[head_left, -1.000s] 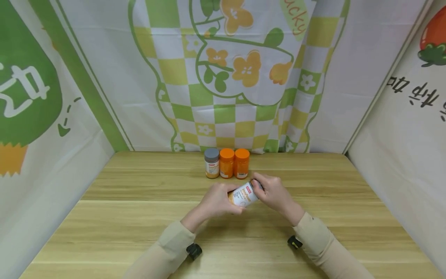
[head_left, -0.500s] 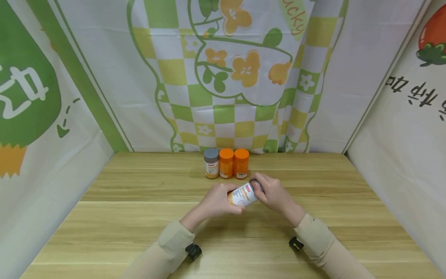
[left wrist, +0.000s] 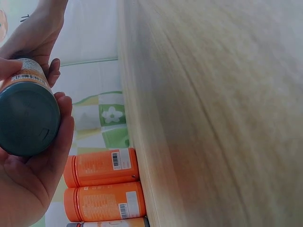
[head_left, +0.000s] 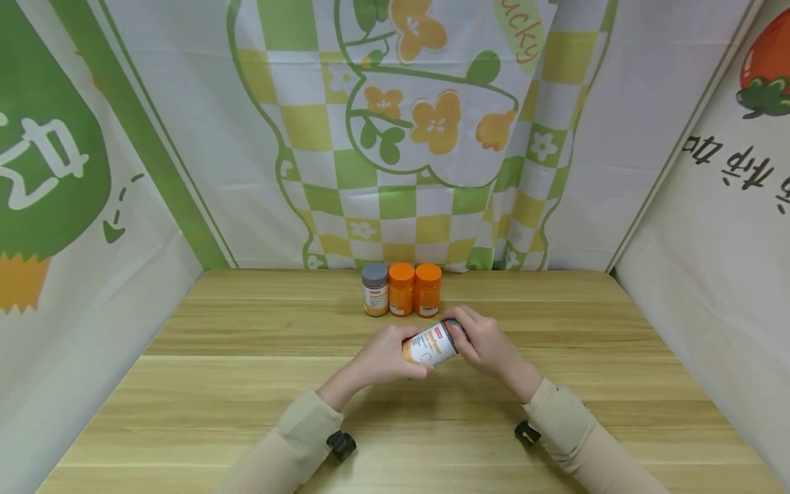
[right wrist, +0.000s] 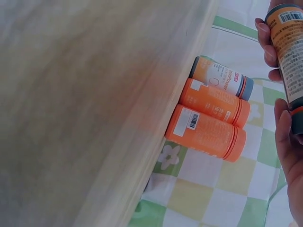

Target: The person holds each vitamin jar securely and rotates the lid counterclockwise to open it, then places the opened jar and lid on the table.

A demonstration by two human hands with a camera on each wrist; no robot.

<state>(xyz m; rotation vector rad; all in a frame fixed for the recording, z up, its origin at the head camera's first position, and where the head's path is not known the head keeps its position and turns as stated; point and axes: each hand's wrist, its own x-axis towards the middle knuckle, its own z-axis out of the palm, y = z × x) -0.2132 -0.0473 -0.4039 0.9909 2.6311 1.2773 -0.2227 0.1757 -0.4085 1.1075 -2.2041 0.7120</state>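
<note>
Both hands hold a supplement bottle tilted above the table, its white and orange label facing up. My left hand grips the bottle's body near the base. In the left wrist view the dark round base faces the camera. My right hand grips the grey cap at the upper right end, hiding most of it. The right wrist view shows an orange ring between the bottle's body and the cap.
At the back of the wooden table three bottles stand side by side: a grey-capped bottle at left, an orange bottle in the middle and another orange bottle at right. Behind hangs a checkered curtain.
The bottle has turned slightly in the hands and more of a red circle mark shows on its label. Orange now shows by the cap. The standing bottles have not moved.
</note>
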